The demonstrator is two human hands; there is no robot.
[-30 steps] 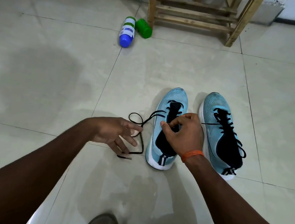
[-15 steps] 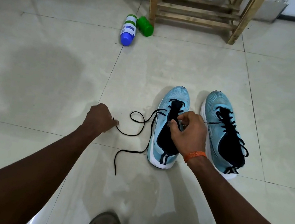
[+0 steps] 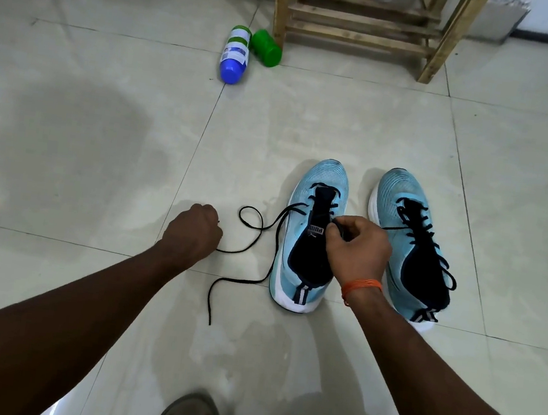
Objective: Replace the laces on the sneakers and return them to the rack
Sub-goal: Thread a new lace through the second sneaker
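Sneaker point(image 3: 292, 271) half-unlaced at centre, right hand point(image 3: 357, 248) pinching black lace point(image 3: 262, 228) over its tongue, left hand point(image 3: 193, 232) fisted round the loose length at 9 o'clock; laced sneaker point(image 3: 401, 195) at 3, blue-capped bottle point(image 3: 235, 54) and green bottle point(image 3: 266, 47) at 11, rack point(image 3: 357, 21) at 12.

White-and-blue bottle point(image 3: 235, 53) lying on tiled floor point(image 3: 83, 149), green container point(image 3: 266, 47) beside it, sandal point(image 3: 185, 410)

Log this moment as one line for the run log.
left hand grips black lace | right hand pinches lace at left sneaker tongue | right sneaker laced | both off rack
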